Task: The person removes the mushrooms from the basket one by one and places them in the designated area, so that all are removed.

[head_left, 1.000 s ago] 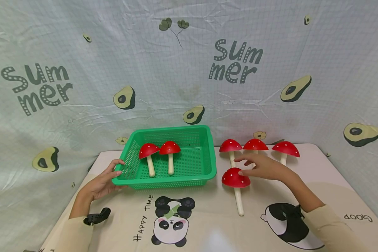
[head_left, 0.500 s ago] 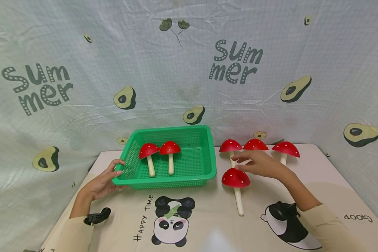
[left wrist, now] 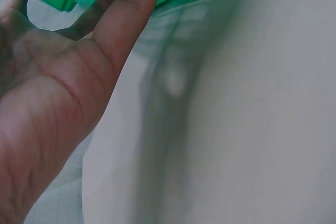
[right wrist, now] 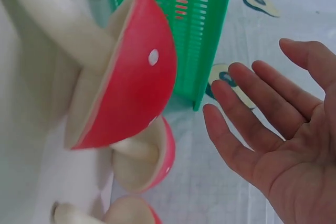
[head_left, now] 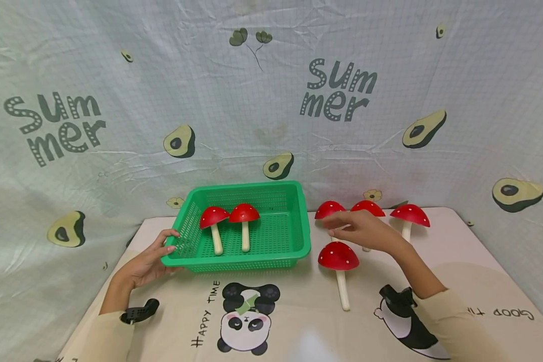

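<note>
Presently, your right hand (head_left: 364,231) is free, with its fingers relaxed and nothing in them, and it hangs over the right part of the tabletop (head_left: 298,311). The front mushroom (head_left: 338,259) lies near this hand, on your side of it; the right wrist view shows the two apart. Its long axis runs almost toward you: the red cap is at the far end, closest to the hand, and the stem (head_left: 342,291) points to your body, turned a little to the right. Beyond it, the three back mushrooms (head_left: 410,215) make a row, partly covered by your hand in the head view. Your left hand (head_left: 146,262) is well apart from them, as it holds the left end of the green basket (head_left: 253,260), which contains two other mushrooms (head_left: 244,213).
</note>
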A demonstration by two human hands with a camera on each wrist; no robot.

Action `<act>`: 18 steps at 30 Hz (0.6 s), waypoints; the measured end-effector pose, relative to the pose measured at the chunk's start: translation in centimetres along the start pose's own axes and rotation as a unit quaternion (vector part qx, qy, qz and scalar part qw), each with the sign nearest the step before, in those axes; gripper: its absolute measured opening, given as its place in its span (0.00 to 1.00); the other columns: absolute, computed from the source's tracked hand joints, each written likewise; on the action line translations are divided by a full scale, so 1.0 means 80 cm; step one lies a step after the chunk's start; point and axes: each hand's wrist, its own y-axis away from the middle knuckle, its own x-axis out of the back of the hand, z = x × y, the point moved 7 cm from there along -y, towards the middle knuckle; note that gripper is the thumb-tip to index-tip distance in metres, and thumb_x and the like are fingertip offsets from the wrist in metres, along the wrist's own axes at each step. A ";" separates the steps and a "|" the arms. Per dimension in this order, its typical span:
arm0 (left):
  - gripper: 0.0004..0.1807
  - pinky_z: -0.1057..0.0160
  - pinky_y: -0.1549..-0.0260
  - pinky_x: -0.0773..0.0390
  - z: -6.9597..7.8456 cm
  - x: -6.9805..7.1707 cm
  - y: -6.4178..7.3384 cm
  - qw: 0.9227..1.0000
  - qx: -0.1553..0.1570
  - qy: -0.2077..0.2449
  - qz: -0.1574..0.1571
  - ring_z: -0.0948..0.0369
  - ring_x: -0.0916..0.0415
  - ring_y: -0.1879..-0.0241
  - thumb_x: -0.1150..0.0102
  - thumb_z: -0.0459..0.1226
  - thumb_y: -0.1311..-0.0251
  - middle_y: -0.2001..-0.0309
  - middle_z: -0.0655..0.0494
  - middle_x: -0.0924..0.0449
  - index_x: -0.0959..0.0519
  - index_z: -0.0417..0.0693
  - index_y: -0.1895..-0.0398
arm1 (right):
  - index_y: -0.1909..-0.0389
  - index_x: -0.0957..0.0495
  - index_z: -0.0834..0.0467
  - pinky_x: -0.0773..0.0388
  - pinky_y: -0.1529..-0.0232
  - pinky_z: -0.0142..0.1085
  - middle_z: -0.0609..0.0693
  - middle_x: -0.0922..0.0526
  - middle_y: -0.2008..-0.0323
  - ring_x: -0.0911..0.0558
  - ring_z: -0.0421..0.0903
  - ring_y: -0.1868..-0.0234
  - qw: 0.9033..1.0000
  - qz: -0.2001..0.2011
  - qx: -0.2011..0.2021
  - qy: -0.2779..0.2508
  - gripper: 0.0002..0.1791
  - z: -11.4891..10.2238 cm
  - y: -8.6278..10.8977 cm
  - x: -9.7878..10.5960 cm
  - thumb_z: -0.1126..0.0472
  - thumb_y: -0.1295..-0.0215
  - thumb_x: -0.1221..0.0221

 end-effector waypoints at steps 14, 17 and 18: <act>0.16 0.52 0.53 0.21 -0.001 0.001 -0.001 1.000 0.000 -0.007 0.002 0.57 0.25 0.50 0.60 0.36 0.20 0.33 0.38 0.64 0.39 0.73 0.44 | 0.36 0.22 0.54 0.20 0.45 0.48 0.52 0.16 0.44 0.17 0.51 0.42 0.998 -0.003 0.021 -0.066 0.22 -0.022 -0.032 -0.009 0.53 0.28 0.38; 0.16 0.52 0.53 0.21 -0.001 0.002 -0.001 1.000 0.000 -0.004 0.001 0.58 0.25 0.50 0.60 0.36 0.20 0.33 0.38 0.65 0.39 0.73 0.43 | 0.38 0.22 0.55 0.21 0.43 0.48 0.52 0.16 0.44 0.17 0.51 0.43 0.997 -0.003 0.038 -0.061 0.20 -0.030 -0.042 -0.012 0.56 0.27 0.39; 0.16 0.52 0.52 0.21 -0.001 0.001 -0.001 1.000 -0.001 -0.003 0.000 0.58 0.25 0.50 0.60 0.35 0.20 0.33 0.39 0.65 0.39 0.73 0.43 | 0.38 0.21 0.56 0.21 0.43 0.48 0.52 0.16 0.44 0.17 0.51 0.43 0.997 -0.004 0.043 -0.058 0.19 -0.032 -0.046 -0.012 0.57 0.27 0.39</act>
